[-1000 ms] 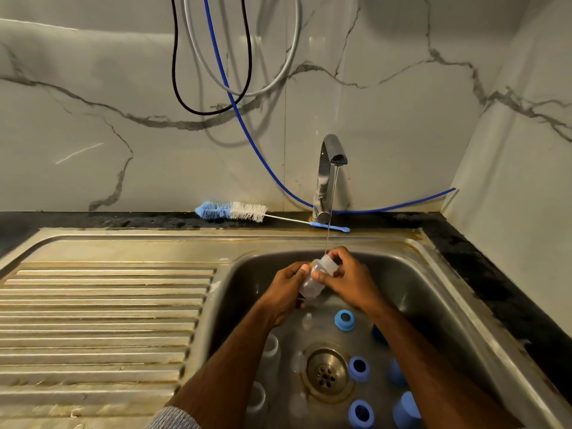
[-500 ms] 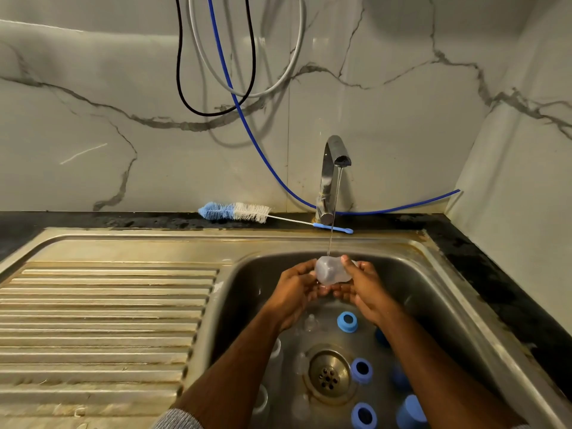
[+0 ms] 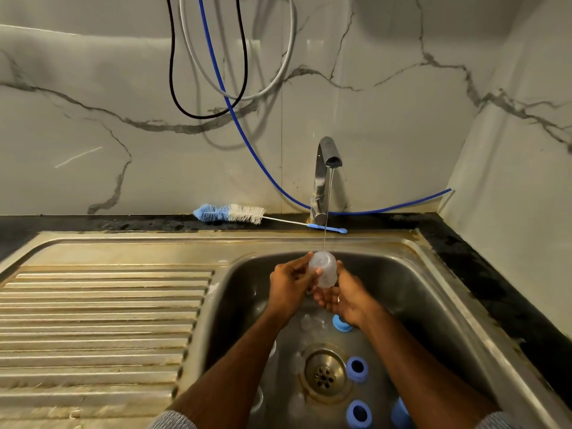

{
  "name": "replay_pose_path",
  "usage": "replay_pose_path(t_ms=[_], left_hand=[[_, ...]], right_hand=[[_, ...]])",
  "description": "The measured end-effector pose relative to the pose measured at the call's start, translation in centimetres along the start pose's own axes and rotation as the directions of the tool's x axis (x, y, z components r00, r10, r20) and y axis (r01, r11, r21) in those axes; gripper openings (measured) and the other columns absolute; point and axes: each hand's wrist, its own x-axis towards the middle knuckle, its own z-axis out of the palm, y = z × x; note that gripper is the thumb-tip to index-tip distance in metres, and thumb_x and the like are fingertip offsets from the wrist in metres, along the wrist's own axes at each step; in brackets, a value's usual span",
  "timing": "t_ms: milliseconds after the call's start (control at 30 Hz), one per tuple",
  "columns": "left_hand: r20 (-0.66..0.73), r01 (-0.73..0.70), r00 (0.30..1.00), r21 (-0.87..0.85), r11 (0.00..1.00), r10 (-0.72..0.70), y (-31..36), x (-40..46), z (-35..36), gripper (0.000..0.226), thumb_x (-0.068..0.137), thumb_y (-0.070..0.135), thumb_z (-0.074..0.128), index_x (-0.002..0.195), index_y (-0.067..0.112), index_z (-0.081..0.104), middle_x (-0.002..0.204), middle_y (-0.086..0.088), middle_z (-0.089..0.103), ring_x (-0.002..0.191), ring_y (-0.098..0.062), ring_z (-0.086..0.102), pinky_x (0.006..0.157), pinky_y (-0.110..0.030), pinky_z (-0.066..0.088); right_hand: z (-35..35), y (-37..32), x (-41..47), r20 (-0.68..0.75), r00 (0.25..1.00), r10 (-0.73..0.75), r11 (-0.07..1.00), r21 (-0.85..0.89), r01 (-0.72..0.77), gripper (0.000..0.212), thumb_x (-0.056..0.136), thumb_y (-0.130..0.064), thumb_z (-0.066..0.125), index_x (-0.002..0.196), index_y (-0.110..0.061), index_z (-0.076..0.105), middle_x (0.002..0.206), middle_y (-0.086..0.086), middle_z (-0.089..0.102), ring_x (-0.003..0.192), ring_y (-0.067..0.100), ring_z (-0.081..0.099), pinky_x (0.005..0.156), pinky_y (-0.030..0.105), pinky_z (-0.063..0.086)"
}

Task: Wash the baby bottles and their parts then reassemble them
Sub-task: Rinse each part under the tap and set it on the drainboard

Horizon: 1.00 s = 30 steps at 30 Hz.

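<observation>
A clear baby bottle (image 3: 323,270) is held base-up under a thin stream from the tap (image 3: 325,178). My left hand (image 3: 291,287) grips its left side with fingers and thumb. My right hand (image 3: 343,297) cups it from the right and below, palm turned up. On the sink (image 3: 433,305) floor lie blue collar rings (image 3: 357,369) (image 3: 359,413) (image 3: 340,323), clear nipples (image 3: 308,323) and other clear bottles (image 3: 272,351), partly hidden by my arms.
A blue and white bottle brush (image 3: 230,213) lies on the dark ledge behind the sink. The ridged steel drainboard (image 3: 99,320) stretches to the left. Cables and a blue hose (image 3: 247,144) hang on the marble wall. The drain (image 3: 324,373) sits mid-basin.
The bottle has been turned from lying tilted to base-up under the stream, and lifted slightly. My right hand moved from gripping over it to cupping below it.
</observation>
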Motion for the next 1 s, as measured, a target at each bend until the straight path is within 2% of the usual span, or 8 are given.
replay_pose_path(t_ms=[233,367,500,633,733,867,933,1000], left_hand=[[0.04,-0.001,0.999,0.174,0.985,-0.006,-0.1,0.5,0.0,0.052,0.101,0.025,0.06,0.151,0.018,0.045,0.138,-0.006,0.061,0.122,-0.017,0.062,0.099,-0.034,0.056],[0.042,0.023,0.999,0.128,0.991,-0.029,-0.5,0.4,-0.2,0.042,0.1,0.03,0.06,0.139,0.014,0.057,0.118,-0.007,0.071,0.099,-0.013,0.072,0.079,-0.028,0.062],[0.01,0.085,0.996,0.105,0.991,-0.087,-0.9,0.4,-0.3,0.038,0.093,0.042,0.07,0.118,0.013,0.065,0.101,-0.006,0.074,0.08,-0.011,0.074,0.062,-0.019,0.057],[-0.036,0.176,0.984,0.143,0.974,-0.173,-1.3,0.8,-0.6,0.035,0.085,0.039,0.079,0.108,0.019,0.061,0.098,-0.004,0.07,0.083,-0.018,0.073,0.059,-0.023,0.059],[0.034,0.214,0.974,0.177,0.961,-0.223,-1.4,0.6,-0.9,0.037,0.082,0.028,0.082,0.109,0.025,0.057,0.103,-0.003,0.069,0.087,-0.018,0.073,0.06,-0.02,0.057],[0.1,0.331,0.939,-0.019,0.943,-0.328,-0.3,-0.3,-0.7,0.033,0.093,0.022,0.072,0.121,0.012,0.06,0.109,-0.011,0.071,0.086,-0.022,0.076,0.073,-0.034,0.063],[0.183,0.398,0.907,-0.07,0.915,-0.38,0.4,-1.1,-1.0,0.021,0.1,0.024,0.061,0.113,0.009,0.066,0.104,-0.013,0.074,0.081,-0.021,0.075,0.076,-0.034,0.061],[0.291,0.439,0.862,-0.023,0.898,-0.415,1.0,-1.9,-1.8,0.019,0.1,0.02,0.059,0.109,0.007,0.07,0.101,-0.014,0.075,0.082,-0.019,0.071,0.079,-0.034,0.058]], right_hand=[[0.0,0.1,-0.3,0.027,0.996,0.081,0.992,-0.096,-0.078,0.072,0.097,-0.067,0.041,0.103,-0.002,0.071,0.085,0.016,0.076,0.071,0.022,0.066,0.062,0.03,0.055],[-0.3,0.0,-0.1,-0.062,0.995,0.072,0.985,-0.154,-0.081,0.064,0.097,-0.064,0.047,0.107,-0.003,0.066,0.088,0.018,0.074,0.066,0.02,0.068,0.05,0.029,0.054],[-0.6,-0.1,0.7,-0.15,0.98,-0.13,0.952,-0.295,0.081,0.044,0.1,-0.053,0.051,0.107,-0.011,0.057,0.074,0.017,0.073,0.051,0.018,0.065,0.047,0.026,0.052],[0.2,-0.2,1.1,-0.134,0.908,-0.398,0.858,-0.403,0.317,0.027,0.096,-0.043,0.063,0.11,-0.022,0.054,0.095,0.011,0.073,0.07,0.02,0.073,0.055,0.028,0.056],[0.8,-0.3,0.8,-0.019,0.879,-0.477,0.783,-0.463,0.415,0.046,0.092,-0.034,0.07,0.129,-0.03,0.044,0.111,0.002,0.066,0.091,0.02,0.07,0.055,0.025,0.057],[1.0,0.0,-0.2,0.028,0.943,-0.331,0.841,-0.444,0.309,0.04,0.088,-0.046,0.072,0.114,-0.027,0.049,0.111,0.005,0.066,0.091,0.018,0.069,0.063,0.034,0.062],[0.9,0.0,-0.8,0.105,0.972,-0.209,0.894,-0.383,0.233,0.04,0.086,-0.05,0.073,0.111,-0.031,0.05,0.113,0.008,0.063,0.097,0.027,0.069,0.071,0.047,0.064],[0.8,-0.1,-1.2,0.131,0.97,-0.206,0.894,-0.378,0.241,0.041,0.084,-0.042,0.077,0.114,-0.029,0.052,0.117,0.01,0.062,0.1,0.031,0.068,0.07,0.047,0.063]])
